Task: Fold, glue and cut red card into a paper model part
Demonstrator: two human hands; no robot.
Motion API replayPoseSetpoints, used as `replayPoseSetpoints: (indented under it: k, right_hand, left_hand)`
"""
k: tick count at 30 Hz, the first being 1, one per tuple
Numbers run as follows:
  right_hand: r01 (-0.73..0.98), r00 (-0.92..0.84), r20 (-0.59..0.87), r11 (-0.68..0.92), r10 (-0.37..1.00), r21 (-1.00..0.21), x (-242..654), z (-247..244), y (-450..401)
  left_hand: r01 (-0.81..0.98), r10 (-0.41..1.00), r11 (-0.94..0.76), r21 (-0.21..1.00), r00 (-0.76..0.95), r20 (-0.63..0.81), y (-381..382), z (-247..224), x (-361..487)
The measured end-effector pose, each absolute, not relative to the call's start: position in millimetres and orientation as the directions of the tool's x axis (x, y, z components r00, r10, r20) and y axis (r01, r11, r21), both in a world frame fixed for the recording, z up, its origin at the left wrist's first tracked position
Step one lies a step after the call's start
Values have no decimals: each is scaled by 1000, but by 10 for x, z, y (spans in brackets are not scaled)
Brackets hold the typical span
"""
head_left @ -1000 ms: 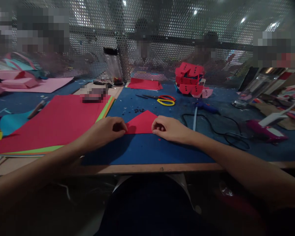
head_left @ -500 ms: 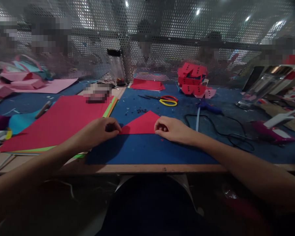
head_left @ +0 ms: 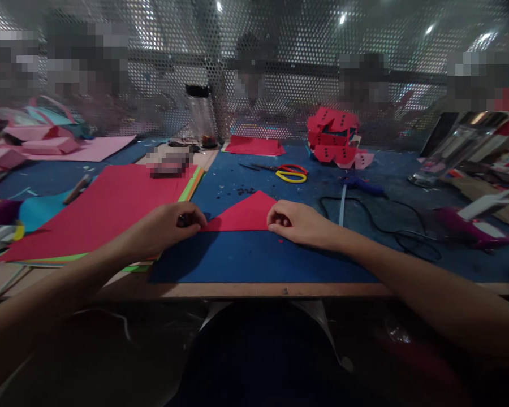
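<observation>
A red folded paper (head_left: pixel 246 213) lies on the blue mat (head_left: pixel 254 257) with its peak pointing away from me. My left hand (head_left: pixel 172 223) is closed, thumb and fingertips pinched at the paper's left corner. The fingers of my right hand (head_left: pixel 294 222) are curled and press on the right part of the paper, hiding its right corner. Small dark bits (head_left: pixel 246 191) are scattered just behind the paper.
Scissors (head_left: pixel 290 173) lie beyond the paper. Large coloured sheets (head_left: pixel 89 215) are stacked at left. A red paper model (head_left: pixel 334 138), a blue glue gun (head_left: pixel 362 185) and its black cable are at right. A clear bottle (head_left: pixel 201 116) stands behind.
My left hand has slid slightly left along the paper's lower edge. My right hand has hardly moved.
</observation>
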State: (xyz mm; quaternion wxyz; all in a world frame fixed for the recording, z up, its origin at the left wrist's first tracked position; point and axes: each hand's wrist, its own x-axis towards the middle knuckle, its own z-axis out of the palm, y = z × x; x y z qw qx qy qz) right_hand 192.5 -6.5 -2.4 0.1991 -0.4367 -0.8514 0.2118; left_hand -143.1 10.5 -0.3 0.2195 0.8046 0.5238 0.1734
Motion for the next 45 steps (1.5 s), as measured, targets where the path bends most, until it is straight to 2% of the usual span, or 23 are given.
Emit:
replayPoseSetpoints:
  k: [3, 6, 8, 16, 22, 29, 45]
  right_hand:
    - [658, -542, 150, 529, 827, -537, 1929, -22, -63]
    - [651, -552, 152, 537, 820, -536, 1928, -23, -55]
    - [652, -552, 151, 538, 820, -535, 1923, -19, -56]
    - [661, -539, 148, 526, 829, -535, 1910, 1, -69]
    - [703, -528, 153, 531, 835, -473, 1748, -12, -8]
    - [762, -479, 148, 493, 865, -420, 1545, -25, 0]
    - [818, -415, 87, 414, 906, -399, 1821, 38, -99]
  left_hand:
    - [771, 911, -392, 501, 403, 92, 63, 9, -1393]
    - [772, 863, -505, 386, 442, 245, -1, 31, -1243]
    - [733, 813, -581, 354, 503, 294, -36, 44, -1079]
    - [723, 837, -536, 436, 521, 165, 48, 28, -562]
    - [734, 873, -444, 514, 483, 64, 120, 16, -552]
    - [777, 886, -438, 453, 459, 69, 80, 24, -460]
    - [781, 883, -441, 442, 466, 58, 119, 39, -582]
